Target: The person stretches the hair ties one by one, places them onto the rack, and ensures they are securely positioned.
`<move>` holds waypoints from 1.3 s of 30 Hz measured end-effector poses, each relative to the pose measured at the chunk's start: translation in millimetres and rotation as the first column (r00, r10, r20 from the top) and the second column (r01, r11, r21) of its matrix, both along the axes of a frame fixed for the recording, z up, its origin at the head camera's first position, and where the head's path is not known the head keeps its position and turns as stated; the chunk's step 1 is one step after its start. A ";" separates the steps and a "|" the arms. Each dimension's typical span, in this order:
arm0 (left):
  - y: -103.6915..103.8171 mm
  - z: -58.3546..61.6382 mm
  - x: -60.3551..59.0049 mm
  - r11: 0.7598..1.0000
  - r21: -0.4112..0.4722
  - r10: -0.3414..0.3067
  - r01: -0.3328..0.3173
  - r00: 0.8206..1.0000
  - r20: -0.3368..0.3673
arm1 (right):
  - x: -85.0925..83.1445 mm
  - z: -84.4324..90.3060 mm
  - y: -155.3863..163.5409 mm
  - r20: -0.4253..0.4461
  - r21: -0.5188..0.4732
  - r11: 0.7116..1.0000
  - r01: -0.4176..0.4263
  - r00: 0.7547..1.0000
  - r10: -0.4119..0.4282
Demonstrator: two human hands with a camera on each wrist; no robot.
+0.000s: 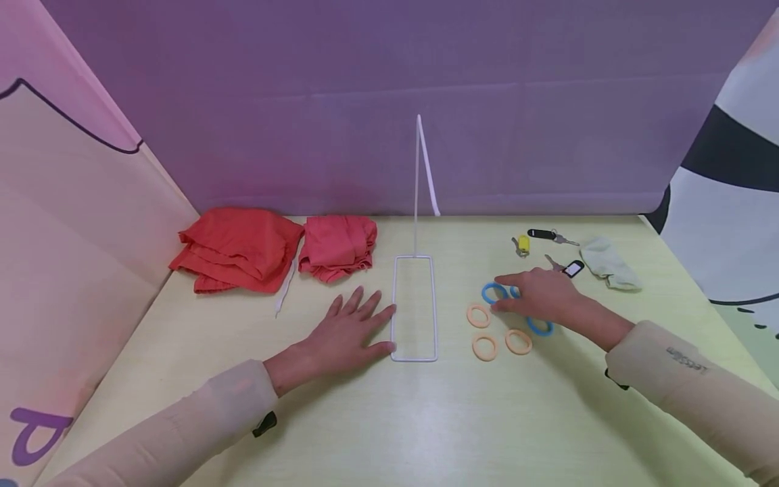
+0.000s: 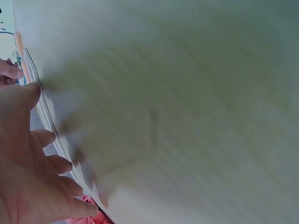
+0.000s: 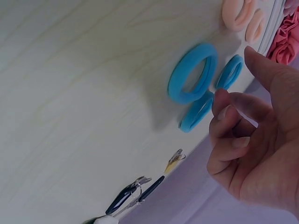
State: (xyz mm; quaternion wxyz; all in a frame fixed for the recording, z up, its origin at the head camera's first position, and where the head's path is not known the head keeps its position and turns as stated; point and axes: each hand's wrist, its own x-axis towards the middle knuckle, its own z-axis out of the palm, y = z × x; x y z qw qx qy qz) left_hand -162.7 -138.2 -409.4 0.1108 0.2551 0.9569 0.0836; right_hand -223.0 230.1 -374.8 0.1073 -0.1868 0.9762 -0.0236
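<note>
While one purple curtain (image 1: 341, 155) hangs behind it, one pale table (image 1: 377, 426) bears one white wire stand (image 1: 429, 166), with two red cloths (image 1: 237, 250) behind and to the left of its base. At the stand's left lies the left hand (image 1: 341, 338), fingers straight and spread, gripping nothing, thumb and index tips against the base; at its right, the right hand (image 1: 538, 294) has thumb and forefinger apart about one blue ring (image 3: 223, 73), and whether either tip touches it I cannot tell. Well to the stand's right sits one crumpled pale cloth (image 1: 608, 264); to its left, one white cord (image 1: 285, 289). Near the base, on its right, lie three blue rings (image 3: 185, 65) and three peach rings (image 3: 229, 16); behind them are three key tags (image 1: 524, 245) with keys, one yellow, two black. From the head, the right hand partly hides two blue rings; the right wrist view shows more of them, and that hand's other fingers curled in. Behind the stand the table's far edge meets the curtain; a strip of tabletop parts base from rings, and a broad stretch lies before the stand.
</note>
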 end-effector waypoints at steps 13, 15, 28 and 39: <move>3.4 -0.9 -1.8 1.000 -0.014 -0.003 0.003 1.000 -0.001 | -2.2 -2.3 -7.8 0.018 0.004 0.999 0.040 0.999 -0.040; 3.6 -0.7 -2.0 1.000 -0.021 -0.005 0.005 1.000 0.001 | -2.8 -2.2 -8.4 0.025 0.006 0.999 0.045 0.999 -0.045; 3.2 -1.6 -1.1 1.000 -0.026 0.007 -0.006 1.000 0.030 | -4.1 -5.4 -9.7 0.026 -0.035 0.999 0.019 0.999 -0.018; 2.8 -2.3 -0.8 1.000 -0.028 0.002 -0.001 1.000 0.028 | -3.5 -13.0 -11.2 -0.076 -0.098 0.993 -0.060 0.996 0.052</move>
